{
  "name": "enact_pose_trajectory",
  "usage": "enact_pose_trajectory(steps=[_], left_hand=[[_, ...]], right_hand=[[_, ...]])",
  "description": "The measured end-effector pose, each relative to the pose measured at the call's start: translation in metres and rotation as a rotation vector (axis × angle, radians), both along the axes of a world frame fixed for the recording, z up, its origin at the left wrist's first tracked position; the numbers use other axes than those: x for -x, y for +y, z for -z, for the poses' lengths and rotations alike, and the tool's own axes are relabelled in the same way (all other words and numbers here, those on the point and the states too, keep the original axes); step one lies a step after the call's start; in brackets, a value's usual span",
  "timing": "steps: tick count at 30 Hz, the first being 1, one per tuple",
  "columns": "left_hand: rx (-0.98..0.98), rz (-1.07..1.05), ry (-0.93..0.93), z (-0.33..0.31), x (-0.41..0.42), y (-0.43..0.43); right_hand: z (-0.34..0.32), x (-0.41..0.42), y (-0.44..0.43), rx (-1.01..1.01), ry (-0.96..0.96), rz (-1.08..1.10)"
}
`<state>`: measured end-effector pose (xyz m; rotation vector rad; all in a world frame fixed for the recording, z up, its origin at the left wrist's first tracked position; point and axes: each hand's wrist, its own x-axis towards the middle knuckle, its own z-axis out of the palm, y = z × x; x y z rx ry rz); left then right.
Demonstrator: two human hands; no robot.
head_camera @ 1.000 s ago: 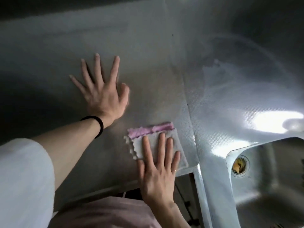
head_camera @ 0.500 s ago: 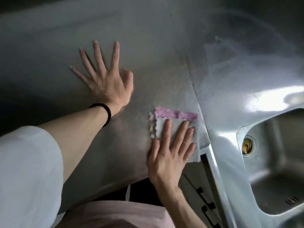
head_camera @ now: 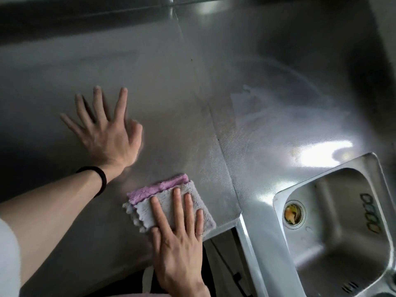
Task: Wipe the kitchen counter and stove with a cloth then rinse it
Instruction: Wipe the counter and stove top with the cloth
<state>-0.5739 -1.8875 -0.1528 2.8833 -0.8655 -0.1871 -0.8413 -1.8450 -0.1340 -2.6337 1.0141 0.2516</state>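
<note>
A folded cloth (head_camera: 188,197), grey on top with a pink layer showing along its far edge, lies flat on the steel kitchen counter (head_camera: 171,86) near the counter's front edge. My right hand (head_camera: 177,239) presses down on the cloth with straight fingers spread over it. My left hand (head_camera: 107,133) rests flat on the bare counter to the left and farther back, fingers splayed, a black band on its wrist. No stove is in view.
A steel sink (head_camera: 342,224) is set into the counter at the right, with a drain (head_camera: 294,213) holding some scraps and a row of overflow slots (head_camera: 370,213). A wet smeared patch (head_camera: 267,110) lies behind the cloth to the right. The counter's back edge rises at the top.
My right hand has slid the cloth back left and nearer along the front edge. My left hand stays pressed flat on the counter. The view has shifted, showing more of the sink.
</note>
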Motion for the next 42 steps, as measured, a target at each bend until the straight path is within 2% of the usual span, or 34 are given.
enact_pose_trajectory(steps=[6,11,16,19,23,26,28,31,33,37,42], left_hand=[[-0.029,-0.016,0.018,-0.004,0.001,-0.004],[0.01,-0.027,0.064,-0.012,0.0,-0.006],[0.117,0.09,0.121,-0.028,0.039,-0.084],[0.123,0.081,0.173,-0.026,0.063,-0.133],[0.064,0.021,0.149,-0.016,0.085,-0.16],[0.024,-0.004,0.092,-0.008,0.092,-0.162],[0.001,-0.013,0.064,-0.006,0.093,-0.163],[-0.027,-0.014,0.044,-0.005,0.093,-0.162],[-0.037,0.0,0.036,-0.004,0.093,-0.163],[-0.031,-0.006,0.025,-0.002,0.092,-0.163],[-0.018,-0.011,0.015,-0.003,0.093,-0.163]], right_hand=[[0.001,0.036,-0.151,0.005,0.011,0.047],[-0.005,0.068,-0.283,0.036,-0.038,0.25],[-0.006,0.101,-0.391,0.034,-0.015,0.432],[-0.007,0.106,-0.438,0.018,-0.004,0.55],[-0.01,0.091,-0.452,0.039,-0.007,0.658],[-0.011,0.075,-0.404,0.025,-0.019,0.642],[-0.008,0.065,-0.336,0.003,-0.032,0.524],[-0.001,0.052,-0.226,-0.035,-0.059,0.232],[0.001,0.051,-0.197,-0.043,-0.044,0.161],[-0.001,0.074,-0.254,0.002,-0.038,0.047],[-0.012,0.125,-0.41,0.013,0.017,0.342]])
